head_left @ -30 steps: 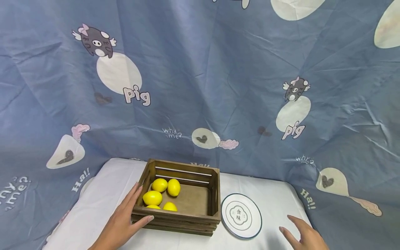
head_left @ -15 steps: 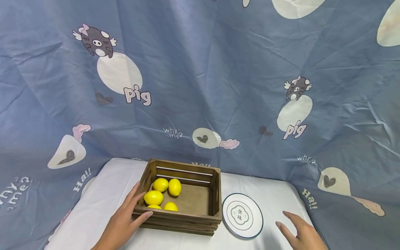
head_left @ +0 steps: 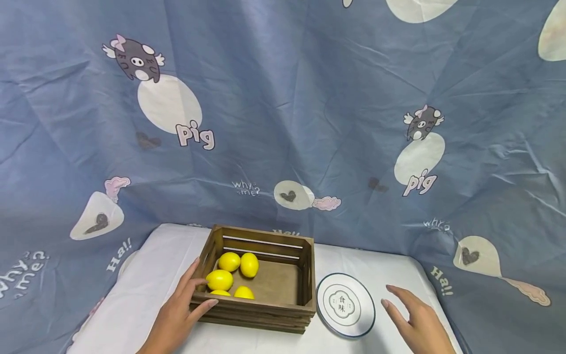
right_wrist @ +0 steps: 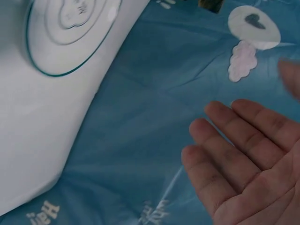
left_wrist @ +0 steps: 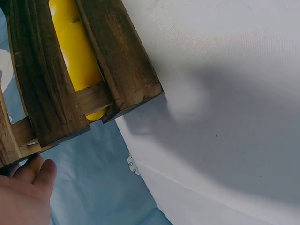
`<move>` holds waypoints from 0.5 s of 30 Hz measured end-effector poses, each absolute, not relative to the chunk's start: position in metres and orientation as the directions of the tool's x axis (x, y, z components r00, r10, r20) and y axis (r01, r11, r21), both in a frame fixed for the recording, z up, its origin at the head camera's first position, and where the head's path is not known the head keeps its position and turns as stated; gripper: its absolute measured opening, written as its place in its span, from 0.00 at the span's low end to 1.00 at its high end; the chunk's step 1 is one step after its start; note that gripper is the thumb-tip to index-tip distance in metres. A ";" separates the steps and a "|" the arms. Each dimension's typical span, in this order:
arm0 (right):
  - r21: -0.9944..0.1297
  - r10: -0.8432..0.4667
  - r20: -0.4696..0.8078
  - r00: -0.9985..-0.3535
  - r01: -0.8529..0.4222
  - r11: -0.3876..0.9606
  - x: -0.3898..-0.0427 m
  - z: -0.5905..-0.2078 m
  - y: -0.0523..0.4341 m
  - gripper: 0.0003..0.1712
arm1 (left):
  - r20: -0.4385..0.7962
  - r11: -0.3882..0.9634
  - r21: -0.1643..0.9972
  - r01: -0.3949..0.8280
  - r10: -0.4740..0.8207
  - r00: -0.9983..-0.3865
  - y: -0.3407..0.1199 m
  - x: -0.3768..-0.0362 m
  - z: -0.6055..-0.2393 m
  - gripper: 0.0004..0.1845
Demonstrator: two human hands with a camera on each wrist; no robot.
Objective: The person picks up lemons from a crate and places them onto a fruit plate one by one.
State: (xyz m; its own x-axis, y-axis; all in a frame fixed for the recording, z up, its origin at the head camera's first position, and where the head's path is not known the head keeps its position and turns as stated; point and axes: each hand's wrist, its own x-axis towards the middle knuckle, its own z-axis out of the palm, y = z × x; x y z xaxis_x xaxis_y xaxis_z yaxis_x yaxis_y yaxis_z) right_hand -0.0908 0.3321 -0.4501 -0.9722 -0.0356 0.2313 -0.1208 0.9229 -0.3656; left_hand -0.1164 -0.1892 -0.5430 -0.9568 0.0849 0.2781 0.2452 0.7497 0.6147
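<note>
A brown slatted wooden crate [head_left: 261, 305] stands on the white-covered table, with several yellow lemons [head_left: 219, 280] grouped in its left part. My left hand [head_left: 174, 312] grips the crate's front left corner, thumb along the front and a finger over the left rim. In the left wrist view, the fingers [left_wrist: 35, 174] meet the end of the slats and are partly hidden. A white plate [head_left: 345, 306] with a dark rim and printed characters lies right of the crate. Just right of the plate, my right hand [head_left: 417, 317] hovers with fingers apart, holding nothing.
A white cloth [head_left: 393, 268] covers the table around the crate and plate. Behind and at both sides hangs a blue sheet [head_left: 283, 123] with pig prints, close to the crate's back.
My right hand has moved left and slightly up, closer to the plate. One finger of my left hand has bent over the crate's rim. The view has shifted slightly.
</note>
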 end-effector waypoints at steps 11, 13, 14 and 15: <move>-0.408 -0.114 0.326 -0.938 -0.248 0.878 -0.097 -0.444 0.313 0.17 | 0.296 0.761 0.600 0.248 0.078 -0.952 -0.189 -0.118 -0.545 0.19; -0.415 -0.123 0.337 -0.933 -0.265 0.871 -0.098 -0.442 0.310 0.17 | 0.297 0.761 0.599 0.247 0.075 -0.952 -0.189 -0.118 -0.545 0.18; -0.416 -0.128 0.345 -0.930 -0.274 0.867 -0.098 -0.442 0.309 0.17 | 0.298 0.761 0.600 0.247 0.074 -0.952 -0.189 -0.118 -0.545 0.18; -0.419 -0.135 0.350 -0.927 -0.284 0.863 -0.099 -0.441 0.308 0.17 | 0.300 0.760 0.601 0.247 0.072 -0.951 -0.189 -0.118 -0.545 0.18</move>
State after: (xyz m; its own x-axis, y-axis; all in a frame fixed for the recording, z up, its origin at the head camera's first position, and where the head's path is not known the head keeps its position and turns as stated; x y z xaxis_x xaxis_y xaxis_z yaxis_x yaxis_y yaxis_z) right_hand -0.0989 0.3076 -0.4407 -0.9269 -0.1349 0.3502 -0.2837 0.8626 -0.4187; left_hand -0.1183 -0.1889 -0.5446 -0.9513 0.0719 0.2999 0.2469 0.7602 0.6009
